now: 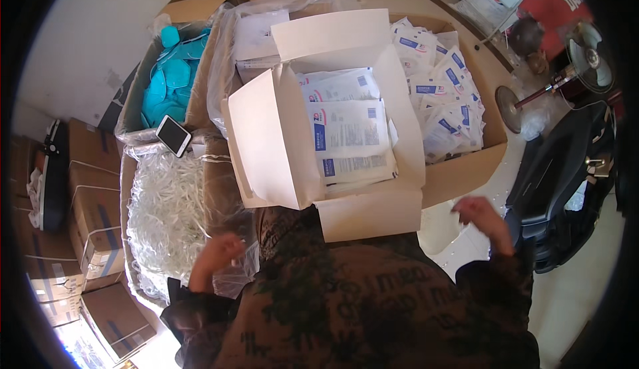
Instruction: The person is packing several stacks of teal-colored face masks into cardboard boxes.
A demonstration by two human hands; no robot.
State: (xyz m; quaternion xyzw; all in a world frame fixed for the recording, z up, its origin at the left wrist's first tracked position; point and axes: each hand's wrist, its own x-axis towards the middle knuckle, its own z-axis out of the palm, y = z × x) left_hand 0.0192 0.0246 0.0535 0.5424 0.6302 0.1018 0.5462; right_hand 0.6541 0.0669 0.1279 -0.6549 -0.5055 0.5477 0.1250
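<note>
Head view.

Item 1: white carton (346, 136), flaps folded open, standing in front of the person, just above the lap. It is filled with flat sealed packets (349, 132), white with blue print, stacked face up.

Item 2: left hand (219, 252), held at the near edge of the clear plastic liner (239, 269) of a brown box of white elastic strips (166, 209). The fingers appear loosely curled against the plastic; whether anything is gripped cannot be told.

Item 3: right hand (480, 214), raised off the carton's near right corner, fingers spread and bent, nothing seen in it. It is apart from the carton, blurred.

Item 4: larger brown carton (466, 162) behind and to the right of the white one, holding more loose packets (442, 96) of the same kind.

Item 5: box of teal masks (174, 76) at the far left, with a smartphone (174, 135) laid on its near edge.

Item 6: stacked brown cartons (93, 202) on the floor at the left; a floor fan (586, 56) at the far right.

Handling note, as judged: the packets are slippery and easily fanned out, so they would best be taken as a squared stack with both hands, the flaps being kept pushed outward so edges are not caught.
</note>
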